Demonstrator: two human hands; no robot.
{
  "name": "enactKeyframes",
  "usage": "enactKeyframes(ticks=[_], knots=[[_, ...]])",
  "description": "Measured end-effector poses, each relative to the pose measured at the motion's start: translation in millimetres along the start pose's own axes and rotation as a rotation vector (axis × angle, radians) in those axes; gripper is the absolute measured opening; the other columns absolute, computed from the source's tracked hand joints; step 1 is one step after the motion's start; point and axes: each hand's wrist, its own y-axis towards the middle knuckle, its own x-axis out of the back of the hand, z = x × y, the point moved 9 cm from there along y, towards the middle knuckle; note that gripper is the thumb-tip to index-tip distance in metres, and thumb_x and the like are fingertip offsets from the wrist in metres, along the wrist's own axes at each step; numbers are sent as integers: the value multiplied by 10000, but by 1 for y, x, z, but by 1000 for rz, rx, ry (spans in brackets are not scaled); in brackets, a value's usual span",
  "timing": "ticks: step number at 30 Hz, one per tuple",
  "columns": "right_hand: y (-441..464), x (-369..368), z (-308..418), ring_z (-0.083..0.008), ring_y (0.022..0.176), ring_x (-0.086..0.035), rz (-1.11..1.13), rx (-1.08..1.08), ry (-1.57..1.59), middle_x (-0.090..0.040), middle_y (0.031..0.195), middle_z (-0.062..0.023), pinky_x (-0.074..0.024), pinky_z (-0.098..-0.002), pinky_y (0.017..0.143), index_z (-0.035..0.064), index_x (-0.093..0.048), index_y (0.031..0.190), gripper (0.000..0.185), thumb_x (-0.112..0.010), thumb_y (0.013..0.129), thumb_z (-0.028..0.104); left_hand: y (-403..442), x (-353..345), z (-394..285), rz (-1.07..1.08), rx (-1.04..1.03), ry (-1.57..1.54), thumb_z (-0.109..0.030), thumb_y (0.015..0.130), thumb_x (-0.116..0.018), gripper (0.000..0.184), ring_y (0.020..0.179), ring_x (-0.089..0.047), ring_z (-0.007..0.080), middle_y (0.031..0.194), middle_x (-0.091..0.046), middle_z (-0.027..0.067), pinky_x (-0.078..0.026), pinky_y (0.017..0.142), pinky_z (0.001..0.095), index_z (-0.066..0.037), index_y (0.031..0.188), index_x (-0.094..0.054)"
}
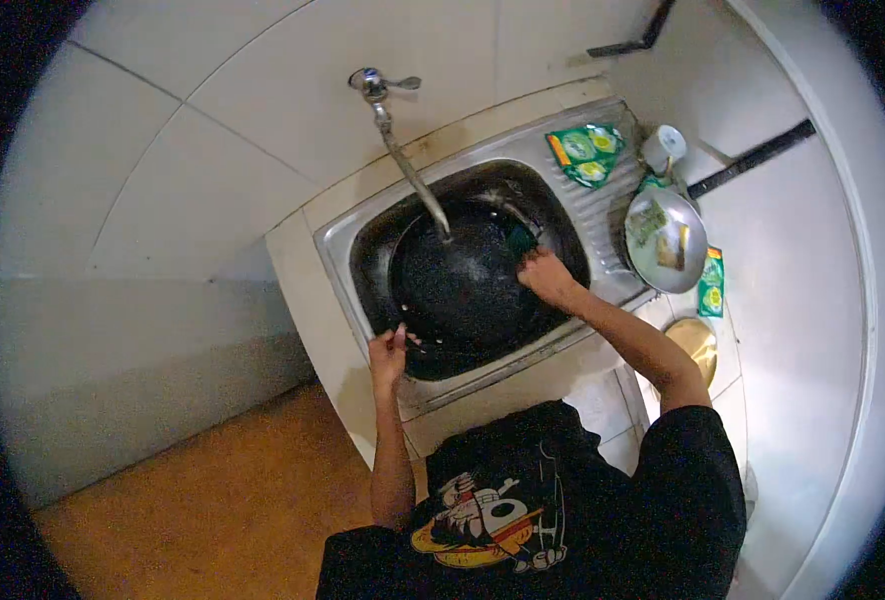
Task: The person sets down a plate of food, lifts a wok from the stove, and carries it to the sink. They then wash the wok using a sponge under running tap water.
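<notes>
A large round black pan (463,285) lies in the sink basin (368,250), under the tap spout (418,185). At the lower left of the pan, my left hand (390,355) is closed on its rim. My right hand (546,276) is closed around a dark green scrubbing pad (520,238) and presses it against the pan's right inner side. Part of the pad is hidden by my fingers. Small light bits show on the pan near my left hand.
On the ribbed drainboard (588,205) lies a green packet (588,153). Beside it are a white cup (665,148) and a metal bowl (698,240) holding sponges (673,247). Another green packet (711,285) and a gold-coloured round lid (696,348) are further right.
</notes>
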Motion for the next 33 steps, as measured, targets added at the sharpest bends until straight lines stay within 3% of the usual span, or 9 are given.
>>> enactKeyframes(ticks=[5,10,12,14,19,22,24,30,33], knots=[[-30,26,3,-270,854,-520,-205,119,48,-551,839,-133,-405,-349,791,8,-529,851,212,-523,648,71,5,-1,17,-22,-13,-186,-155,863,-502,256,618,-570,127,649,-596,77,-444,597,263,27,689,-546],[-78,105,-36,-298,841,-528,-588,-135,526,-545,827,-159,-426,-355,759,-29,-515,884,338,-524,552,-95,-6,2,-4,-48,61,54,-206,862,-504,270,592,-560,143,650,-601,77,-419,558,262,10,716,-571],[-111,126,-80,-316,808,-556,-711,-485,874,-583,808,-150,-438,-350,744,10,-553,888,227,-572,663,-3,3,8,-8,-49,-117,464,-233,852,-515,269,568,-547,173,619,-587,96,-416,567,287,22,795,-580],[-153,136,-110,-282,801,-577,-857,-647,973,-598,841,-151,-442,-324,712,10,-563,893,162,-541,733,13,3,12,-12,-164,-181,394,-241,849,-515,272,570,-543,188,622,-581,109,-414,573,302,24,839,-575],[-236,155,-151,-259,827,-579,-1032,-822,729,-597,865,-155,-441,-322,723,22,-575,903,160,-511,757,30,-16,18,-68,-612,-578,480,-244,864,-485,280,569,-519,199,639,-561,110,-407,569,314,22,912,-560],[-244,136,-147,-263,821,-574,-1198,-904,707,-584,894,-157,-434,-341,733,23,-578,906,169,-502,755,27,10,-26,-88,-209,-496,170,-229,888,-442,268,560,-466,132,619,-510,45,-378,539,262,2,872,-578],[-221,153,-106,-262,811,-567,-1157,-803,288,-574,907,-147,-434,-341,737,18,-576,916,185,-494,750,14,31,-58,-92,-28,-416,37,-234,894,-435,281,550,-438,95,596,-476,13,-363,525,240,-1,831,-578],[-62,61,-53,-129,677,-548,-896,-494,1618,-579,771,-66,-459,-246,631,-1,-556,934,167,-438,873,100,98,-134,-116,141,-89,-457,-313,880,-458,337,488,-422,83,572,-456,4,-338,446,229,-22,731,-537],[6,39,-23,-131,647,-543,-733,-521,1924,-568,741,-52,-455,-243,600,6,-556,908,185,-428,884,138,124,-144,-105,99,-38,-678,-348,855,-491,373,421,-442,88,500,-447,2,-323,367,198,-28,665,-517]])
